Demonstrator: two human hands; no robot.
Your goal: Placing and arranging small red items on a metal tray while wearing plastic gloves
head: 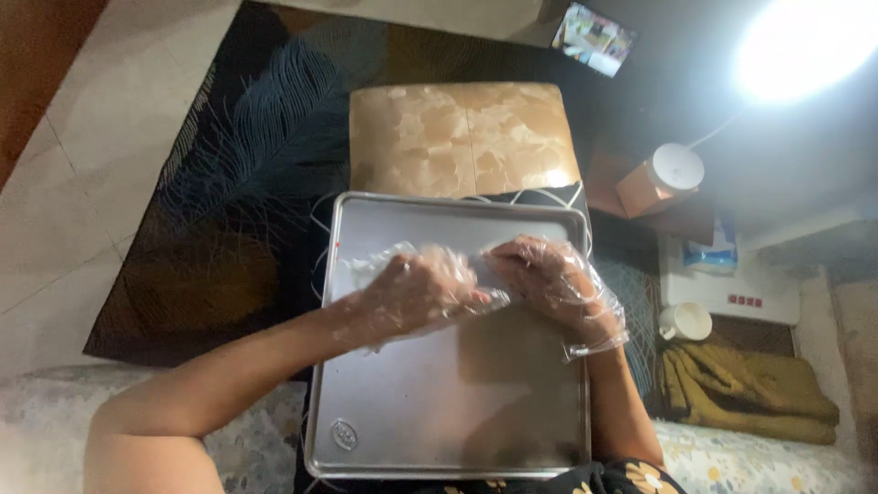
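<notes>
Your left hand (416,293) and right hand (553,279), both in clear plastic gloves, meet over the far half of the metal tray (402,412), so anything dropped lands in it. Fingers curl nearly shut, pinching together; what they grip, I cannot tell.

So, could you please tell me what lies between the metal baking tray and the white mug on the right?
In the head view, only a strip of dark patterned rug separates the metal baking tray from the white mug; nothing else lies there.
</notes>
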